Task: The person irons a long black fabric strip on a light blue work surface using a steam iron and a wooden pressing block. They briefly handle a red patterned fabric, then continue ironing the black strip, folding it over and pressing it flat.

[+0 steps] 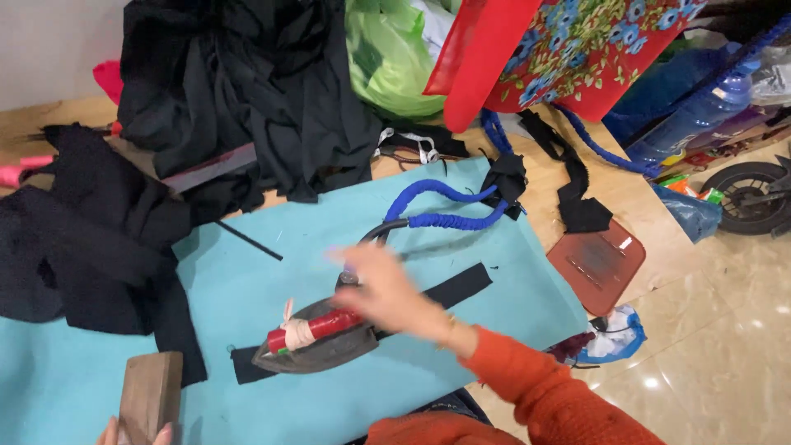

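Turquoise ironing cloth (pixel 247 288) under a black fabric strip (pixel 457 287); dark grey iron (pixel 317 350) with red handle (pixel 317 328) bound in cream tape; bright blue braided cord (pixel 449 221); heaps of black garments (pixel 239 91); lime-green plastic bag (pixel 391 58); red bag (pixel 577 49) printed with blue and yellow flowers and green leaves; rust-red iron rest (pixel 597 264), scorched dark at centre; brown wooden block (pixel 148 397); orange knitted sleeve (pixel 544 395) and gold bracelet (pixel 449 330); pale beige glossy floor (pixel 717 330)

The right hand (pixel 383 288) is held open and blurred, orange-sleeved arm extended, while the left hand's fingertips (pixel 163 433) are seen at the lower edge
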